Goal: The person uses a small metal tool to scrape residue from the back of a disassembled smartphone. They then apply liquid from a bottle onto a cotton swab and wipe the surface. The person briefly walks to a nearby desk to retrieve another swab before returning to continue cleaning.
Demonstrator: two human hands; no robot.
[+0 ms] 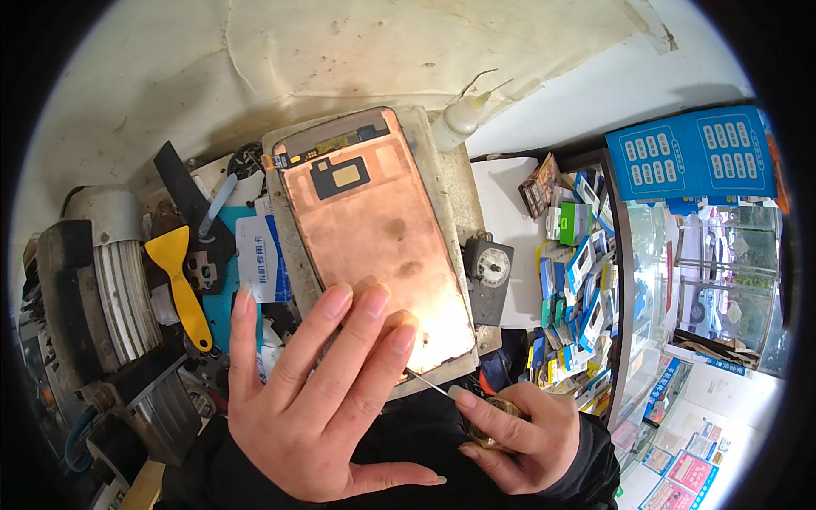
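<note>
A phone display panel [382, 236] with a copper-coloured back lies tilted on a pale flat plate [449, 197]. A flex cable [278, 160] sticks out at its upper left corner. My left hand [312, 395] is spread over the panel's lower left part, several fingertips resting on the copper and the thumb apart. In my right hand [523, 433] is a thin metal pick [430, 384] with a rounded, brass-coloured handle. The pick's shaft reaches the panel's bottom edge, near my left fingertips. Its very tip cannot be made out.
A yellow plastic scraper [182, 290] and a motor-like machine [121, 287] are at left. Behind the plate stands a needle-tipped bottle [456, 124]. To the right are a dark box with a dial [491, 271], many small packets [583, 280] and a glass display case [637, 287].
</note>
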